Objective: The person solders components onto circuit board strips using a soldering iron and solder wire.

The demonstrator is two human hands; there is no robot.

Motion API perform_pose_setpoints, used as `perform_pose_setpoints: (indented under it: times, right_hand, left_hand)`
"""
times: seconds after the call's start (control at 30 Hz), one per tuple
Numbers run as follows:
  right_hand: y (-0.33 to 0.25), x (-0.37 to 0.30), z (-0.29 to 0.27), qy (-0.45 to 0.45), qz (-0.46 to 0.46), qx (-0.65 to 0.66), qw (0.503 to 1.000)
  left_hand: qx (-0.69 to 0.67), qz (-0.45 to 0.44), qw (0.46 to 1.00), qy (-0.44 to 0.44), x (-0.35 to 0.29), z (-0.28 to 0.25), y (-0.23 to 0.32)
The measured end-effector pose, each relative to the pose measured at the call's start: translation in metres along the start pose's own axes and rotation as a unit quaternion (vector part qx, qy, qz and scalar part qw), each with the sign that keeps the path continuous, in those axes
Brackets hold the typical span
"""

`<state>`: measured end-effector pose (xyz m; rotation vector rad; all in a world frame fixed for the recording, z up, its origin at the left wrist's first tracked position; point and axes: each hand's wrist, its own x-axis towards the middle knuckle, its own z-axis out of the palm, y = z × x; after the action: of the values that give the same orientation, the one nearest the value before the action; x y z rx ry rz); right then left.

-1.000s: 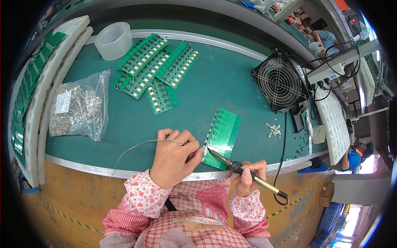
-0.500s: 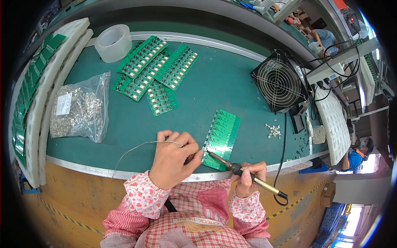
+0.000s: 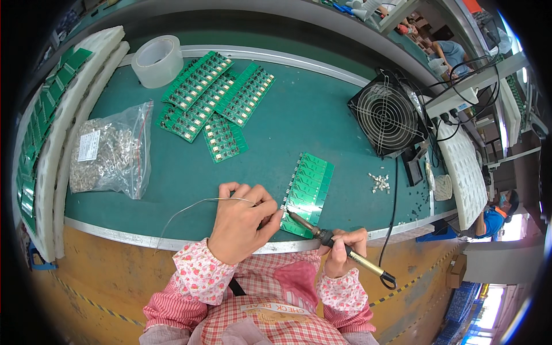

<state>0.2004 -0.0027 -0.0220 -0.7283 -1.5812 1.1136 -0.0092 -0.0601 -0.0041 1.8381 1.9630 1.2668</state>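
Note:
A green circuit board panel (image 3: pixel 310 187) lies on the green mat near the table's front edge, a row of small metal pins along its left side. In my right hand (image 3: pixel 343 253) is a soldering iron (image 3: pixel 325 237), its tip at the lower left edge of the panel. My left hand (image 3: pixel 242 220) is closed, pinching a thin solder wire (image 3: pixel 192 204) that trails off to the left. Its fingertips are at the panel's left edge, close to the iron's tip; the wire's end there is hidden by the fingers.
Several populated boards (image 3: pixel 215 95) are piled at the back, beside a clear tape roll (image 3: pixel 157 61). A bag of small metal parts (image 3: pixel 112 150) and foam trays with boards (image 3: pixel 86 109) stand left. To the right are a black fan (image 3: pixel 386 112), loose small parts (image 3: pixel 379 183) and a cable (image 3: pixel 395 201).
My right hand and the soldering iron have shifted slightly to the left and down. The left hand, the wire and the panel look nearly the same.

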Motion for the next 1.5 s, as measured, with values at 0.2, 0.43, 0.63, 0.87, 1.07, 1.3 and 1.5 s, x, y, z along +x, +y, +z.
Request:
perform_pose_setpoints:
  times: [0.2,0.43,0.63,0.87,1.07,1.3,1.5]
  right_hand:
    - [0.001,-0.001,0.000,0.006,-0.004,0.000,1.000]
    - [0.003,-0.002,0.002,0.020,-0.015,-0.008,1.000]
    - [0.005,-0.001,-0.009,0.043,0.032,0.089,0.995]
    - [0.001,0.001,-0.005,0.020,0.017,0.040,0.999]
    - [0.003,-0.001,-0.007,0.017,0.022,0.049,0.998]
    - [0.000,0.001,-0.008,-0.019,0.035,0.028,0.999]
    - [-0.002,0.002,-0.005,-0.010,0.020,0.010,1.000]
  left_hand:
    - [0.000,-0.001,1.000,0.004,0.000,0.000,0.000]
    - [-0.012,-0.010,1.000,0.004,-0.001,0.000,0.000]
    - [-0.030,-0.019,0.999,0.002,-0.001,-0.003,-0.001]
    - [-0.028,-0.008,1.000,-0.012,-0.001,-0.003,-0.003]
    - [-0.019,-0.003,0.999,-0.025,-0.002,-0.004,-0.004]
    - [-0.007,0.006,0.999,-0.034,-0.002,-0.004,-0.003]
    - [-0.004,0.007,0.999,-0.041,-0.002,-0.004,-0.003]
